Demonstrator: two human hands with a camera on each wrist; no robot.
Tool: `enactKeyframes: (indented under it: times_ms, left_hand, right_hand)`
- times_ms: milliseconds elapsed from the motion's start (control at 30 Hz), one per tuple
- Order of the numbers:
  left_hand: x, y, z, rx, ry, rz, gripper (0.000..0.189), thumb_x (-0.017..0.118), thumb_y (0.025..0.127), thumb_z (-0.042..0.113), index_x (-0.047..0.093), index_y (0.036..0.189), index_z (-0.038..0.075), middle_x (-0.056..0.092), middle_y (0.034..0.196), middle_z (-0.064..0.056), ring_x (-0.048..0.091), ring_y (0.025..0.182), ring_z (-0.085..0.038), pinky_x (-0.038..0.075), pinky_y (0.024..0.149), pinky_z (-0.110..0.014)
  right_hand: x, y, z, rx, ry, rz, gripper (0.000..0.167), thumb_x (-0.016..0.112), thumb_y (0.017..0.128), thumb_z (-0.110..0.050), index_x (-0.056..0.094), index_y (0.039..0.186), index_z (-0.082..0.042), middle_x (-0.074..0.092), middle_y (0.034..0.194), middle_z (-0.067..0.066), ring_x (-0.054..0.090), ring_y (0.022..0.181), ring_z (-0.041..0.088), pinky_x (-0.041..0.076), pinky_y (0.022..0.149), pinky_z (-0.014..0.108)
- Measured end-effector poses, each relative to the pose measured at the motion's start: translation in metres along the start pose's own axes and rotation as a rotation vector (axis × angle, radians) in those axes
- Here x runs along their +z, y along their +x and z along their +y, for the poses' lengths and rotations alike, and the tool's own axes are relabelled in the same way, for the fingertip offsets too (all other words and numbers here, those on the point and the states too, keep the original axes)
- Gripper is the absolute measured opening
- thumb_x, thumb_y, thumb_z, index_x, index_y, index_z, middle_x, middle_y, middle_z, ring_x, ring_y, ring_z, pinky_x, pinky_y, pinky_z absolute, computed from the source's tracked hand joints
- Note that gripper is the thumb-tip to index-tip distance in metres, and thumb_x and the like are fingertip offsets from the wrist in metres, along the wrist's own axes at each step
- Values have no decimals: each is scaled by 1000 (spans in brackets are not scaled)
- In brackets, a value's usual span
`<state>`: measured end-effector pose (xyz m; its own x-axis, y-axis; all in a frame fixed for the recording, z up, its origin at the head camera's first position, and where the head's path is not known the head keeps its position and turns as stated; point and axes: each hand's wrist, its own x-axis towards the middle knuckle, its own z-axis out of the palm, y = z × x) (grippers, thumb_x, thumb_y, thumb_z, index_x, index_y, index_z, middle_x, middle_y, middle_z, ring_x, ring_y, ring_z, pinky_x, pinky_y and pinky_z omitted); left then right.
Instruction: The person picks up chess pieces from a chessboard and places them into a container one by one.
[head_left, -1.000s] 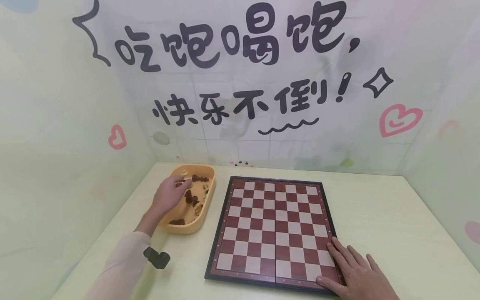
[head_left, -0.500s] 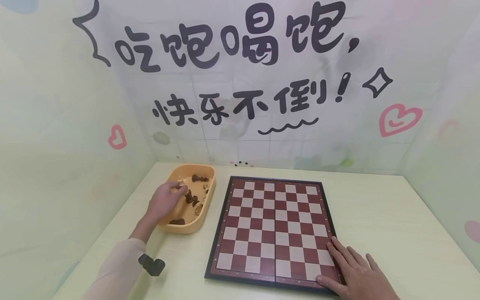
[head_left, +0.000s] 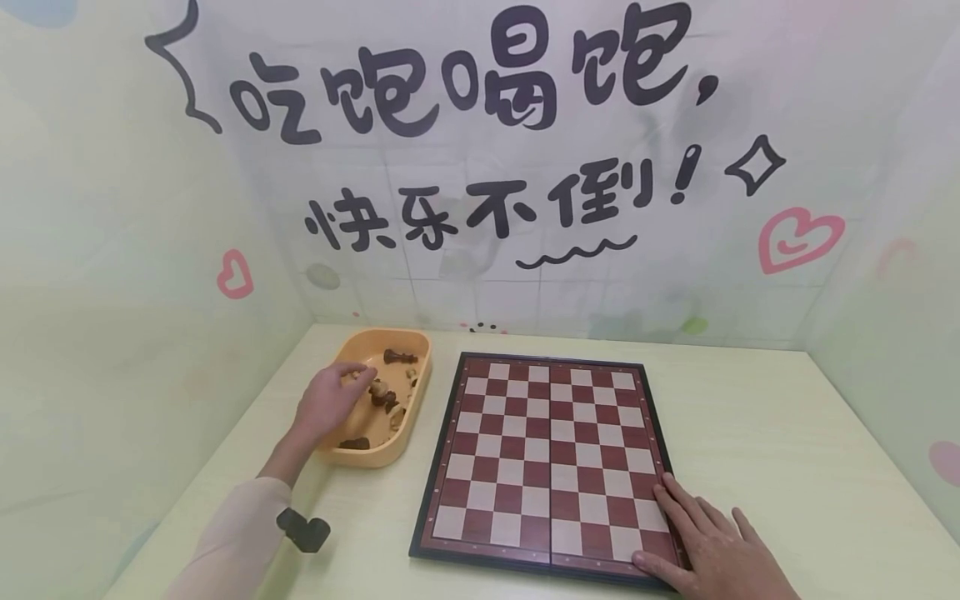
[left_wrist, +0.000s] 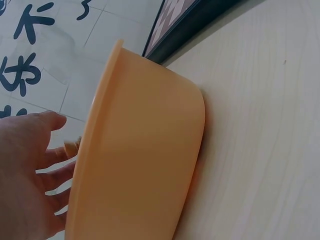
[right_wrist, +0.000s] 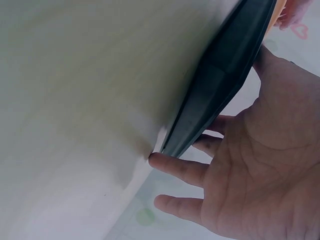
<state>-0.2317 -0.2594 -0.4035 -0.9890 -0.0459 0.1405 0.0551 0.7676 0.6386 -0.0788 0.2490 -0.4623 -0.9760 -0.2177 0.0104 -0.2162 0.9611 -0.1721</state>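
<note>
An orange tray (head_left: 411, 446) holds several dark and pale chess pieces lying loose. My left hand (head_left: 326, 400) hovers over its left side, thumb and fingers apart. A pale chess piece (head_left: 379, 388) shows just off the fingertips, over a dark chess piece (head_left: 386, 400); in the left wrist view a blurred pale piece (left_wrist: 72, 148) shows between the fingers and the tray's rim. Near the far right wall lies a dark chess piece (head_left: 400, 357). My right hand (head_left: 720, 542) rests on the near right corner of a chessboard (head_left: 551, 467), fingers along its edge and thumb on top.
Another dark chess piece (head_left: 354, 443) lies at the tray's near end. The pale table (head_left: 810, 450) extends to the right of the board. Printed curtains (head_left: 480, 283) enclose the back and sides. A black wrist mount (head_left: 303, 529) sits on my left sleeve.
My left hand first drew back a little toward the left; its fingers have parted, and a pale chess piece now shows over the dark one mid-tray. My right hand and the board stayed still.
</note>
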Motion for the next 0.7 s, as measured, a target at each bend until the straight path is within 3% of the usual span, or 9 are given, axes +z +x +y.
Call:
enactKeyframes:
  times_ms: [100,267,367,500,633,700]
  left_hand:
    - [-1,-1,2,1,-8,-3,60,49,105,51,64,131,-1,63,127,-23,60,102,-36,49,80,-50]
    - [-2,-1,3,5,-8,1,64,46,106,52,62,133,-3,65,125,-22,60,108,-37,48,87,-54]
    - [-1,0,3,10,-10,6,62,47,106,51,63,132,-3,65,124,-22,61,98,-34,49,76,-47]
    - [1,1,3,11,-22,2,57,50,105,47,65,129,-2,65,123,-21,53,76,-26,39,57,-35]
    - [2,1,3,4,-29,-3,55,50,105,47,65,129,0,64,125,-20,49,70,-26,37,56,-34]
    - [2,1,3,6,-24,0,55,49,105,46,65,129,0,63,129,-21,52,78,-27,39,62,-36]
  right_hand:
    - [0,0,0,4,0,-6,100,57,81,-82,52,149,-9,43,155,13,54,123,45,32,99,75]
    - [0,0,-1,14,0,-10,100,56,81,-83,52,149,-9,43,154,13,49,128,47,32,99,75]
    - [0,-1,-1,16,0,-10,100,56,81,-83,52,149,-9,44,154,13,49,129,47,32,99,75]
    - [0,0,-1,13,1,-10,100,56,81,-83,52,149,-10,43,155,13,48,130,47,32,100,75]
    - [0,0,0,9,0,-6,100,56,81,-83,52,148,-10,43,154,13,49,129,47,32,99,75]
    - [0,0,0,9,-2,-6,100,57,81,-83,52,148,-9,44,154,13,49,129,47,32,99,75]
